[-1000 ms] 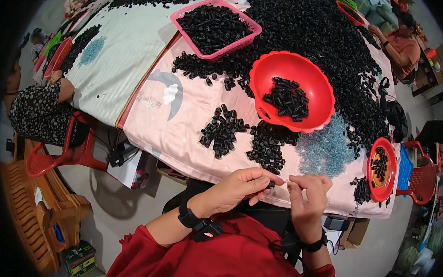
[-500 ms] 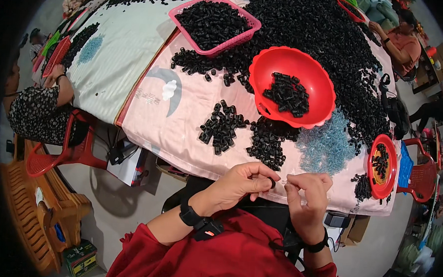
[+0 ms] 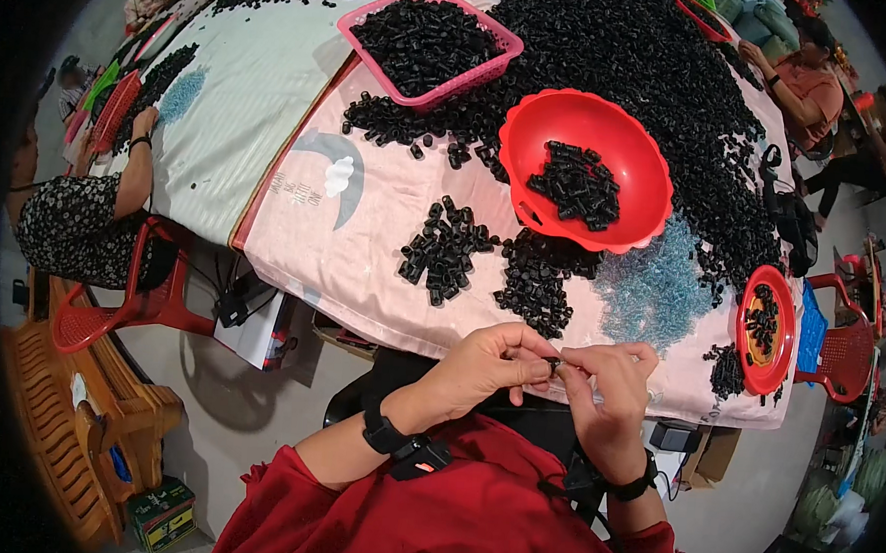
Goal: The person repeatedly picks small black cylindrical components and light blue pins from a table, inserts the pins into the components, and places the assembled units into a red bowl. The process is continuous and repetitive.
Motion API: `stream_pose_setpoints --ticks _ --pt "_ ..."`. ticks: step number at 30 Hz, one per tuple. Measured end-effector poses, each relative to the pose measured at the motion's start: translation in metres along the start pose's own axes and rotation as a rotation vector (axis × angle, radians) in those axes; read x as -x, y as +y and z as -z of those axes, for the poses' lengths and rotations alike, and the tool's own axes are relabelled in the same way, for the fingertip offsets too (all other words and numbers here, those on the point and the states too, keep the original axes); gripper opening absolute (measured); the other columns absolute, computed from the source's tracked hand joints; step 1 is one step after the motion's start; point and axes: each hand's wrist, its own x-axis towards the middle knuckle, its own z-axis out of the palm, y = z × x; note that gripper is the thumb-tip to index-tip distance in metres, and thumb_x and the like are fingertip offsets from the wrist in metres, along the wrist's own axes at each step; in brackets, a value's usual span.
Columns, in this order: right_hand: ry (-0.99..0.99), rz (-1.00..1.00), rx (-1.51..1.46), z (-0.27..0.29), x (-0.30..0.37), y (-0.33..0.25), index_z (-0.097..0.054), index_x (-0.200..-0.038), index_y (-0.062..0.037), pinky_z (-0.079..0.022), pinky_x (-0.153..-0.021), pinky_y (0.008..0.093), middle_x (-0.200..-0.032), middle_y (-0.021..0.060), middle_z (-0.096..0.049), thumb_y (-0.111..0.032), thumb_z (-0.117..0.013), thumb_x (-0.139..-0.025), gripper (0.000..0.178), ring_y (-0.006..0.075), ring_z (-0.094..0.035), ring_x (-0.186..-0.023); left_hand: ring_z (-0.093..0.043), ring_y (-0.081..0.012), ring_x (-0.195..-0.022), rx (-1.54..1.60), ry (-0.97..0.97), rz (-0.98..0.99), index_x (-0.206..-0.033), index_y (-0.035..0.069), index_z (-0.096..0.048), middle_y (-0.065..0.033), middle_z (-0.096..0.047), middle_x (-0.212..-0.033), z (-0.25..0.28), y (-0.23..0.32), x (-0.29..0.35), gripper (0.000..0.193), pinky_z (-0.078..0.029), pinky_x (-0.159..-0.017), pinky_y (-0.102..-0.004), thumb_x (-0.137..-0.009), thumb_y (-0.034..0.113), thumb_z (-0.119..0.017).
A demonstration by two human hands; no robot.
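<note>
My left hand (image 3: 488,371) pinches a small black cylindrical plastic part (image 3: 554,364) between thumb and fingertips, just off the table's near edge. Fingertips of my right hand (image 3: 612,394) are pressed together against that part's right side; whatever they hold is too small to make out. Beyond my hands lie two small heaps of the same kind of black parts, a left heap (image 3: 446,252) and a middle heap (image 3: 535,286). Right of them spreads a pile of clear bluish small pieces (image 3: 655,288). A red scalloped bowl (image 3: 625,151) behind these holds more black parts.
A pink basket (image 3: 427,102) full of black parts stands at the back left. A large mass of black parts (image 3: 625,46) covers the far table. An oval red tray (image 3: 783,344) sits at the right edge. A person (image 3: 81,212) works on the left, another (image 3: 808,95) at far right.
My right hand has moved left, and its fingertips now meet the black part in my left hand. The person on the left has reached farther forward.
</note>
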Motion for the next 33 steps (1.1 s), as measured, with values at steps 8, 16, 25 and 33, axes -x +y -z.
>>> stream_pose_setpoints --ticks 8,16,25,33 --pt "-0.039 0.024 -0.024 -0.001 0.002 0.005 -0.077 -0.107 -0.0095 -0.036 -0.093 0.0424 -0.093 0.0012 -0.074 -0.002 -0.08 -0.084 0.024 0.0187 -0.068 -0.086 -0.075 -0.0147 -0.094 0.022 0.028 0.016 -0.123 0.001 -0.066 -0.0091 -0.076 -0.106 -0.002 0.0 0.0 0.023 -0.057 -0.065 -0.0233 -0.103 0.011 -0.072" --pt "0.059 -0.229 0.02 -0.019 -0.001 0.054 -0.077 -0.111 -0.0092 -0.035 -0.094 0.0407 -0.09 0.0028 -0.069 -0.012 -0.073 -0.095 0.016 0.0203 -0.065 -0.087 -0.076 -0.0169 -0.093 0.004 -0.056 0.081 -0.12 0.002 -0.065 -0.0137 -0.076 -0.113 -0.002 0.007 0.003 0.02 -0.058 -0.065 -0.0236 -0.102 0.009 -0.072" --pt "0.054 -0.072 0.322 -0.061 0.005 0.082 -0.076 -0.106 -0.0109 -0.034 -0.094 0.0419 -0.093 0.0028 -0.066 -0.009 -0.075 -0.093 0.014 0.0209 -0.064 -0.093 -0.071 -0.0117 -0.086 0.01 -0.125 0.089 -0.117 0.003 -0.066 -0.0093 -0.077 -0.11 0.004 0.002 0.007 0.024 -0.054 -0.062 -0.023 -0.1 0.015 -0.077" --pt "0.041 -0.213 0.103 -0.051 0.0 0.078 -0.068 -0.097 -0.0072 -0.038 -0.088 0.0387 -0.092 0.0035 -0.068 -0.005 -0.075 -0.093 0.008 0.0189 -0.063 -0.084 -0.071 -0.0105 -0.085 0.028 -0.113 0.08 -0.117 0.004 -0.066 -0.01 -0.077 -0.112 0.003 0.002 0.008 0.02 -0.054 -0.063 -0.021 -0.101 0.013 -0.074"
